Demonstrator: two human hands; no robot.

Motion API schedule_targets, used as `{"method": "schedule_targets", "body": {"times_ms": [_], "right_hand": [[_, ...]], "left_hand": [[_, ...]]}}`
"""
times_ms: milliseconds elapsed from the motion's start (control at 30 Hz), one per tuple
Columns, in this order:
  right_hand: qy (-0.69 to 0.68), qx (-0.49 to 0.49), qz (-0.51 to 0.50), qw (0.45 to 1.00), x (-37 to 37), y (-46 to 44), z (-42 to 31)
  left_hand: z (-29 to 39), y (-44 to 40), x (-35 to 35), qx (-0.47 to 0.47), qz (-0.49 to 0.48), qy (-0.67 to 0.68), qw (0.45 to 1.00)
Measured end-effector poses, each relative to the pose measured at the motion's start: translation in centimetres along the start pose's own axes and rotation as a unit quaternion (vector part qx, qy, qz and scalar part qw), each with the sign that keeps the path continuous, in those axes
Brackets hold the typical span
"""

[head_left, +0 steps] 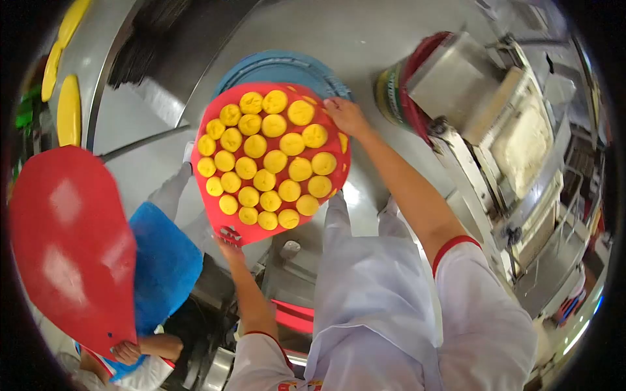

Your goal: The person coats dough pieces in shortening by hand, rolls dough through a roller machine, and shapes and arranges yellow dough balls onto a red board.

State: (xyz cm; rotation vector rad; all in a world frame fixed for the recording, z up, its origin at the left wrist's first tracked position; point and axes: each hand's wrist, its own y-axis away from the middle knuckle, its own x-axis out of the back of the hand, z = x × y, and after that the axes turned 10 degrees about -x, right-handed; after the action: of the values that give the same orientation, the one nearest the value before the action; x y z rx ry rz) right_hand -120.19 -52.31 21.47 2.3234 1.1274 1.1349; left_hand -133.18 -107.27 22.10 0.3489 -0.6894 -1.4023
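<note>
Between my hands is a red board [217, 195] bearing many round yellow dough pieces [254, 146], set close together across its face. My left hand [231, 249] grips the near edge, close to a cut-out in the board; its fingers are mostly hidden underneath. At the upper right edge, my right hand [347, 116] is closed on the rim, with fingertips showing on top. A blue round tub or lid [287, 62] lies behind and below the far edge. I cannot tell whether the board touches it.
At left, a co-worker's hand [127, 352] holds another red board [72, 234]. Yellow elongated pieces [69, 111] lie beyond. A dark red bin [424, 55] stands at upper right, beside a machine with pale dough [523, 143]. Grey floor [339, 39] shows between.
</note>
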Motion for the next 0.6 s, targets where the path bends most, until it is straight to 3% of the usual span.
{"method": "schedule_targets", "body": {"times_ms": [200, 300, 400, 600], "right_hand": [[0.049, -0.069, -0.012, 0.996, -1.6, -1.7, -2.9], [0.061, -0.124, -0.023, 0.990, -2.2, -2.8, -3.9], [0.062, -0.186, -0.023, 0.980, -2.8, -3.2, -4.9], [0.059, -0.210, 0.001, 0.976, -3.1, -4.3, -4.7]], "left_hand": [[1.1, -6.2, 0.8, 0.073, -0.133, 0.055, 0.987], [2.9, -5.5, -1.8, 0.118, -0.074, 0.140, 0.980], [1.2, -7.0, 1.5, 0.134, -0.140, 0.168, 0.967], [1.6, -4.2, -2.4, 0.100, -0.010, 0.153, 0.983]]}}
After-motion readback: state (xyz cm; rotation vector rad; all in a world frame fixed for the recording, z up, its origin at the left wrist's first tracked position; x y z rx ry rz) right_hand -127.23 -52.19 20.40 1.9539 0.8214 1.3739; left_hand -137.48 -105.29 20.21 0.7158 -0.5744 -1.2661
